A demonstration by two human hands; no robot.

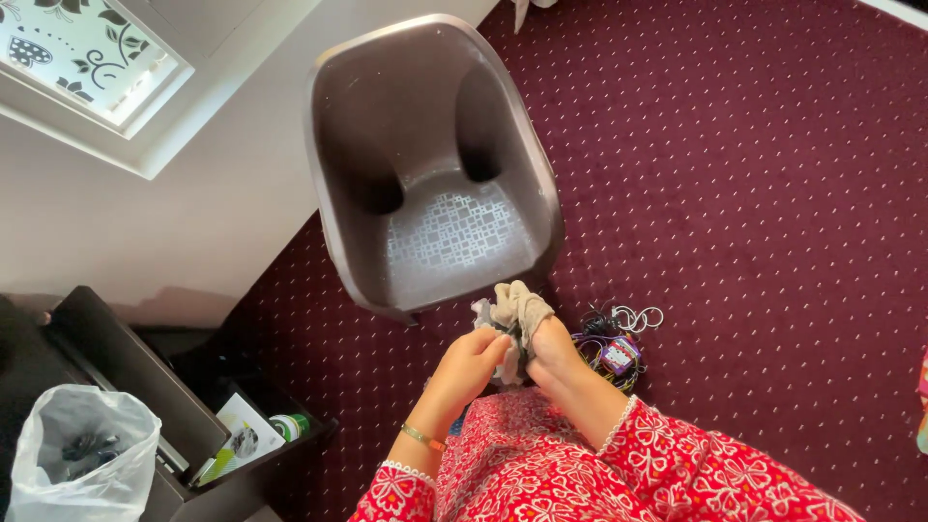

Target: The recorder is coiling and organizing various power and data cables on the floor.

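Fingers (495,340) of the left hand (471,365) and the right hand (551,350) are curled tight on a beige scrunchie (517,307), at lower centre of the frame. A brown chair (425,164) stands just above; a heap of hair ties (611,346) lies right of the hands on the carpet (754,193).

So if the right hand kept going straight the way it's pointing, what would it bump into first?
Probably the brown plastic chair. The right hand, gripping a beige fabric scrunchie, points up-picture toward the chair's front seat edge. Depth is unclear, so it might pass above it.
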